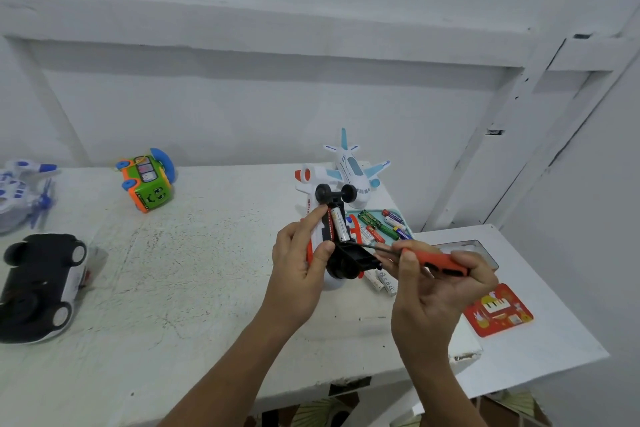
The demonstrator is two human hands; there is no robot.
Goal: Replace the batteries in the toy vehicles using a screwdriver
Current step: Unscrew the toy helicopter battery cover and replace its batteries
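My left hand grips an upside-down white and orange toy plane above the table. Its black wheels point up and its battery bay is uncovered, with a battery lying inside. My right hand holds an orange-handled screwdriver. The screwdriver's dark tip touches the black hinged cover at the near end of the bay.
A teal tray of several batteries lies behind the toy, beside a white and blue toy plane. Loose white batteries lie under my hands. A black toy car, a green bus, a white-blue toy and an orange card rest around.
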